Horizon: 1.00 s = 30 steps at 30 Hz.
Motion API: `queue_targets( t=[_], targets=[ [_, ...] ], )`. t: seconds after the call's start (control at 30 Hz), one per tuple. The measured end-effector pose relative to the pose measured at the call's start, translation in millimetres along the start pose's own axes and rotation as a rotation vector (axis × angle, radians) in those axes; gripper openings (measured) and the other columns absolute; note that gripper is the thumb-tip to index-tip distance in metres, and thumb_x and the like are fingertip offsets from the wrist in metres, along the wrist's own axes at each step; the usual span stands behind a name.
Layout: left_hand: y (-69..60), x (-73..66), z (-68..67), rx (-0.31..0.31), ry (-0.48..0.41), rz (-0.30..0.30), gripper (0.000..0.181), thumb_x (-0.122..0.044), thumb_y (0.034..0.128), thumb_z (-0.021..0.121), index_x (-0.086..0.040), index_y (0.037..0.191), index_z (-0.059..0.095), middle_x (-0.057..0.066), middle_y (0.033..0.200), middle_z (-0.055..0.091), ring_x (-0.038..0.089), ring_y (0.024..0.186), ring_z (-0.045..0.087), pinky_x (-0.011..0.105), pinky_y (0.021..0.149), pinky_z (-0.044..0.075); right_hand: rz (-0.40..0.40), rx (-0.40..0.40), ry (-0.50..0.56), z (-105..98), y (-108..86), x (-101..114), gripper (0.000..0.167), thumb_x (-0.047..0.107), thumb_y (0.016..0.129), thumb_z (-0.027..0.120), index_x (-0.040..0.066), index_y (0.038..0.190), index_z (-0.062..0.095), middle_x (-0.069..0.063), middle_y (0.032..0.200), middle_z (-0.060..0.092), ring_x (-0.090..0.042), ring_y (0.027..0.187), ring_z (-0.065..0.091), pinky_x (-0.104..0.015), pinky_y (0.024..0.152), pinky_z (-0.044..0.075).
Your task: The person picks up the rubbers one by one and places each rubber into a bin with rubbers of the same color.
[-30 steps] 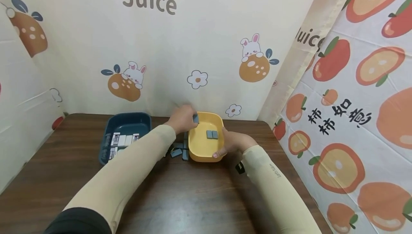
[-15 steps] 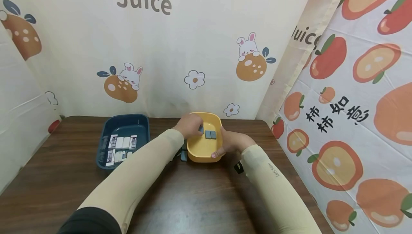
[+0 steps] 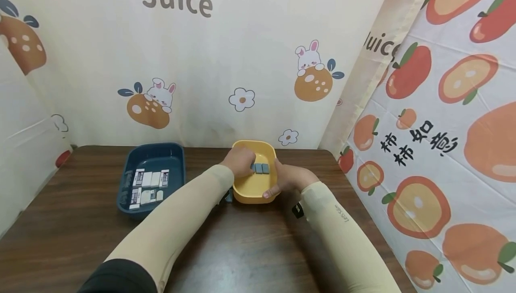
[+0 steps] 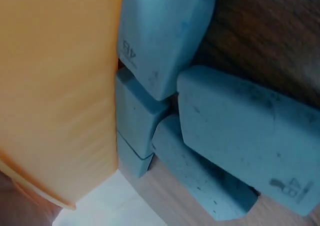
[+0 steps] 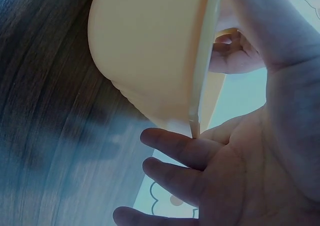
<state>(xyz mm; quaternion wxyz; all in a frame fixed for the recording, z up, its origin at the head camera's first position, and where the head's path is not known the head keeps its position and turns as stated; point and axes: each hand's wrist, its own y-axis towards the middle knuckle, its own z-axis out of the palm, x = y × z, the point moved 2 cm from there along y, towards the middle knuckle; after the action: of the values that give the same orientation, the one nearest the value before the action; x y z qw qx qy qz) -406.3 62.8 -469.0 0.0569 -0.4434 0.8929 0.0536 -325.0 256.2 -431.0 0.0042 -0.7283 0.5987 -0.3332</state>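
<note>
My left hand (image 3: 239, 161) reaches over the left side of the yellow tray (image 3: 254, 191) and pinches a blue-grey eraser (image 3: 252, 167), mostly hidden by the fingers. Beside it on the tray floor lie two like erasers (image 3: 262, 168) in a row. Along the tray's right side rests my right hand (image 3: 294, 178); in the right wrist view its fingers (image 5: 175, 150) are extended and spread, touching the rim. Several loose blue erasers (image 4: 245, 131), some marked 4B, lie against the tray's left wall in the left wrist view.
A dark blue tray (image 3: 159, 152) stands on the left with white erasers (image 3: 151, 179) and sleeved ones (image 3: 135, 197) in two rows. The brown wooden table (image 3: 242, 243) ends at a patterned curtain behind. A small black object (image 3: 298, 210) shows by the right wrist.
My left hand has moved right and down from above the tray's left rim to its floor, bringing an eraser up to the two there. The right hand stays at the tray's side.
</note>
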Motion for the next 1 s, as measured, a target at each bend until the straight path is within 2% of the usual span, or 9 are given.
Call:
queue_targets(
  t=[0.3, 0.5, 0.6, 0.7, 0.83, 0.93, 1.0],
  targets=[
    [-7.3, -3.2, -1.3, -0.002, 0.013, -0.037, 0.024, -0.028, 0.0961, 0.093, -0.016, 0.085, 0.076, -0.005, 0.079, 0.073, 0.016, 0.078, 0.063, 0.038, 0.086, 0.059, -0.007, 0.0, -0.009, 3.3, 2.0, 3.8, 0.154, 0.058, 0.073, 0.106, 0.008, 0.181, 0.009, -0.025, 0.176, 0.047, -0.04, 0.157, 0.053, -0.06, 0.135, 0.04],
    [-11.4, -1.2, -8.3, 0.01, -0.027, -0.051, 0.024, -0.028, 0.0972, 0.091, -0.016, 0.084, 0.075, -0.005, 0.076, 0.069, 0.015, 0.073, 0.057, 0.034, 0.075, 0.054, -0.022, -0.008, -0.01, 3.3, 3.0, 4.8, 0.152, 0.059, 0.073, 0.106, 0.008, 0.18, 0.011, -0.026, 0.173, 0.05, -0.04, 0.154, 0.055, -0.06, 0.133, 0.042],
    [-14.0, 0.8, -15.6, 0.008, -0.058, -0.049, 0.018, -0.025, 0.1013, 0.087, -0.014, 0.091, 0.078, -0.003, 0.083, 0.072, 0.016, 0.076, 0.059, 0.034, 0.074, 0.054, -0.022, -0.006, 0.008, 3.4, 3.0, 4.4, 0.154, 0.057, 0.072, 0.107, 0.008, 0.181, 0.01, -0.025, 0.174, 0.05, -0.04, 0.154, 0.055, -0.059, 0.134, 0.04],
    [-16.7, 4.1, -25.3, -0.017, -0.076, -0.034, 0.015, -0.025, 0.1048, 0.083, -0.01, 0.104, 0.084, 0.001, 0.097, 0.08, 0.019, 0.088, 0.068, 0.037, 0.081, 0.061, -0.01, -0.006, 0.024, 3.4, 2.0, 3.6, 0.156, 0.057, 0.071, 0.108, 0.008, 0.181, 0.009, -0.024, 0.174, 0.05, -0.039, 0.154, 0.054, -0.059, 0.135, 0.039],
    [-20.7, 12.9, -37.8, -0.084, -0.067, -0.037, 0.023, -0.026, 0.107, 0.08, -0.007, 0.119, 0.086, 0.007, 0.117, 0.084, 0.026, 0.108, 0.076, 0.044, 0.097, 0.066, 0.0, -0.002, 0.049, 3.3, 0.3, 2.3, 0.156, 0.055, 0.071, 0.109, 0.007, 0.181, 0.01, -0.024, 0.173, 0.05, -0.039, 0.154, 0.054, -0.059, 0.136, 0.038],
    [-24.6, 21.6, -45.0, -0.141, -0.068, -0.069, 0.027, -0.026, 0.1086, 0.075, -0.007, 0.124, 0.086, 0.009, 0.125, 0.082, 0.028, 0.117, 0.074, 0.047, 0.105, 0.064, 0.007, -0.005, 0.047, 2.1, -0.7, 0.9, 0.156, 0.054, 0.071, 0.109, 0.006, 0.181, 0.009, -0.025, 0.175, 0.048, -0.039, 0.156, 0.052, -0.06, 0.137, 0.037],
    [-27.9, 27.8, -49.0, -0.173, -0.079, -0.098, 0.026, -0.024, 0.1083, 0.072, -0.006, 0.122, 0.086, 0.009, 0.122, 0.082, 0.028, 0.113, 0.074, 0.047, 0.102, 0.064, 0.02, -0.011, 0.023, 0.9, -1.3, -0.1, 0.157, 0.055, 0.071, 0.108, 0.005, 0.182, 0.008, -0.025, 0.177, 0.045, -0.039, 0.158, 0.051, -0.06, 0.137, 0.037]
  ],
)
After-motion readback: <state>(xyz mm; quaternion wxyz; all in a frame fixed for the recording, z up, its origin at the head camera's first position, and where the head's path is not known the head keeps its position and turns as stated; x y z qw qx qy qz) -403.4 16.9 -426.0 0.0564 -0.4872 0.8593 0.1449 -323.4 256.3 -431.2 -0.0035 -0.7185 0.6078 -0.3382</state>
